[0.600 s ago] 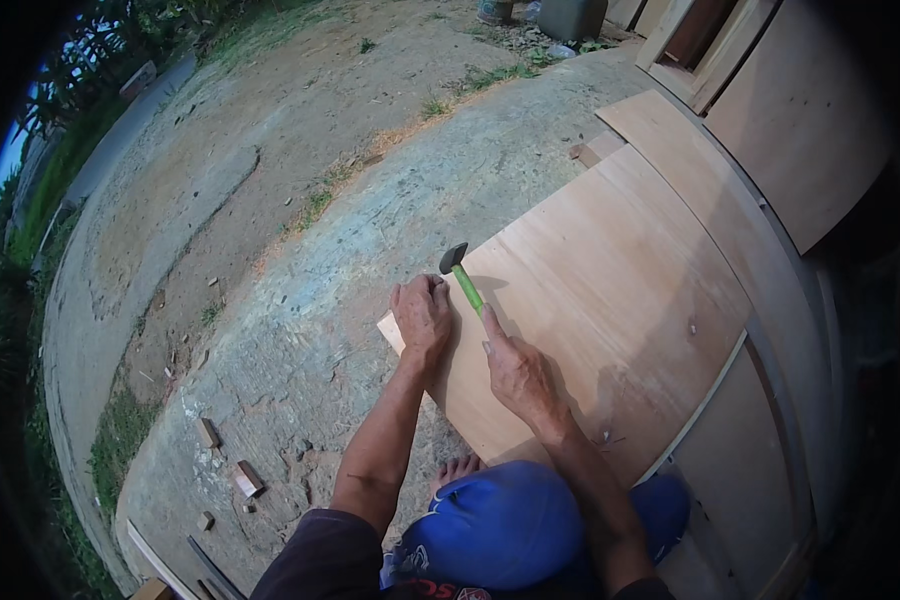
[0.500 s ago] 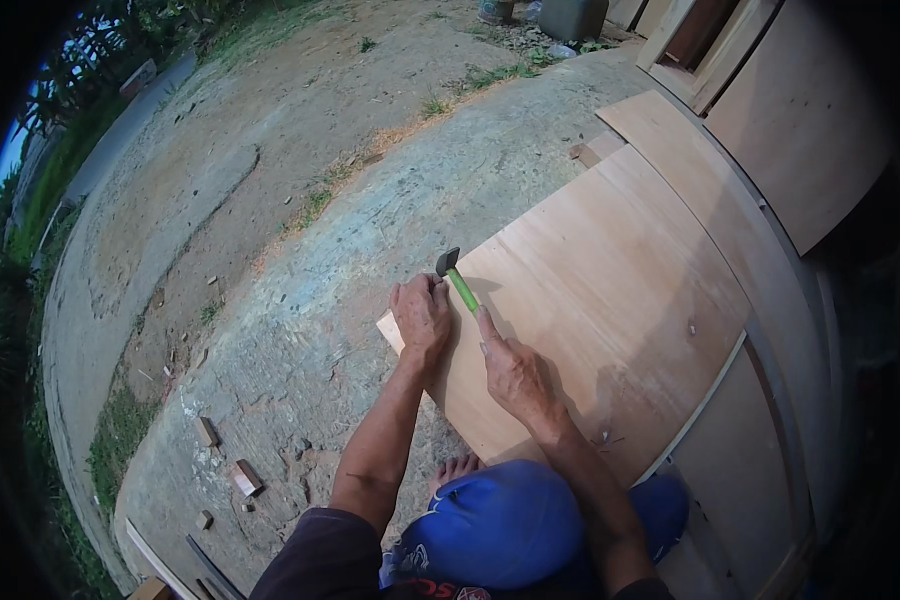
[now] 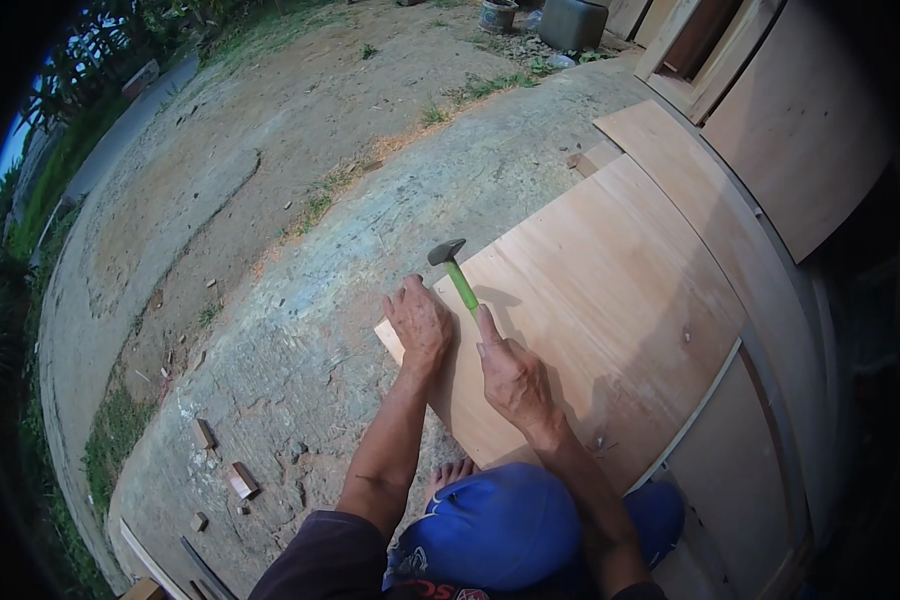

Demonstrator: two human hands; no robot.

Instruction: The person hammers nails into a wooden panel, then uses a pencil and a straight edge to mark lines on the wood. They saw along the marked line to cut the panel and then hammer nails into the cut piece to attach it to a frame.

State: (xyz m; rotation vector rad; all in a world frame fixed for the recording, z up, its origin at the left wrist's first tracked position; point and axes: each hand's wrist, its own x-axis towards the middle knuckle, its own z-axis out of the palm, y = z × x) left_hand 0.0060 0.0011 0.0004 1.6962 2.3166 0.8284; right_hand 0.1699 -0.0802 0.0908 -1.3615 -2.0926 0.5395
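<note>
My right hand (image 3: pixel 515 378) is wrapped round the green handle of a hammer (image 3: pixel 459 280), thumb along the handle. Its dark head is raised a little above the near-left corner of a plywood sheet (image 3: pixel 580 290) and casts a shadow there. At that corner's edge my left hand (image 3: pixel 420 325) is curled over the sheet, its fingertips partly hidden. A pale wooden strip (image 3: pixel 388 338) sticks out from under the sheet beside the left wrist. A tiny mark that may be a nail shows near the corner, too small to be sure.
Another plywood panel (image 3: pixel 660 150) lies beyond the sheet, and one (image 3: pixel 800 140) leans at the upper right by a wooden frame (image 3: pixel 692 90). Small wood blocks (image 3: pixel 241 481) are scattered on the concrete at left. A grey container (image 3: pixel 573 24) and a bucket (image 3: pixel 497 16) stand at the back.
The hammer head has lifted off the corner beside my left fingers and tilted. My left fingers have drawn back leftward from the spot by the hammer head. The view has shifted slightly.
</note>
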